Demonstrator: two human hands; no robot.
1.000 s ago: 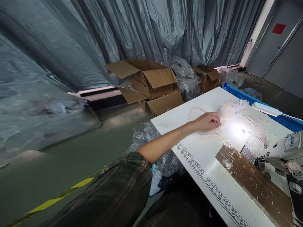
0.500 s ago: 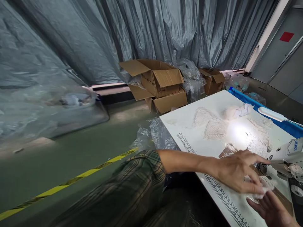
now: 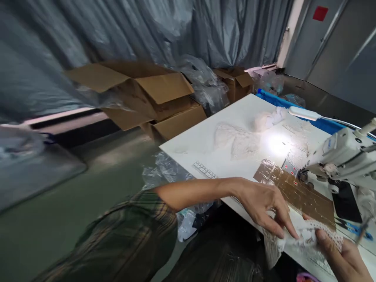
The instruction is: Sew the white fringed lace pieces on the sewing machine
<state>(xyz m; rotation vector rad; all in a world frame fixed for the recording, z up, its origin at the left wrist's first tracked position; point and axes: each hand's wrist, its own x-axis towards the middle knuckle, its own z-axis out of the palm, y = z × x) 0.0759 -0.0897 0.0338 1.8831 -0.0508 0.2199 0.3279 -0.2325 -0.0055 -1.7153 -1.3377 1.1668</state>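
Note:
A piece of white lace fabric stretches between my two hands at the table's front edge. My left hand reaches in from the left, its fingers bent down and closed on one end of the lace, which hangs below them past the edge. My right hand grips the other end, thumb on top. Just beyond the hands, a brown board wrapped in clear film lies in front of the white sewing machine. Part of the lace is hidden behind my fingers.
Pale lace pieces lie on the white table, near a bright lamp spot. Blue-handled snips and a dark phone-like slab sit at right. Open cardboard boxes and plastic bags stand behind.
My view has turned right. Both hands have drawn back from beside the sewing machine toward the table's front edge with the lace, which now spreads wider between them.

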